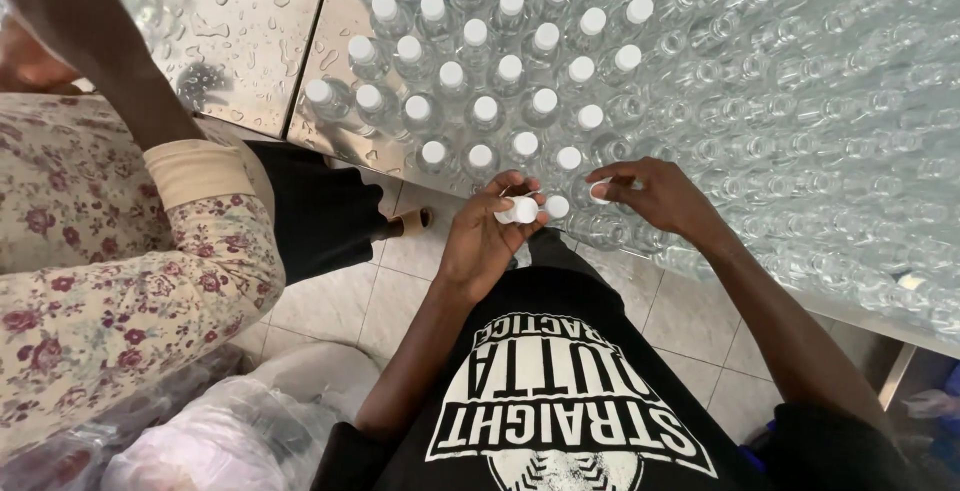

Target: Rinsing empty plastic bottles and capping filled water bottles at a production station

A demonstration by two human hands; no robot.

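Note:
My left hand [487, 236] holds a few white bottle caps [524, 210] in its fingers at the near edge of a wet steel table [250, 41]. My right hand [655, 196] pinches one white cap [599, 190] over the mouth of a clear plastic bottle in the front row. Many clear bottles stand packed on the table: the capped bottles [480, 61] are on the left, the uncapped bottles [800, 121] fill the right side.
Another person in a floral sleeve [110, 251] stands close on my left, with a hand [60, 11] raised over the table. A clear plastic bag [210, 441] lies on the tiled floor [330, 301] below.

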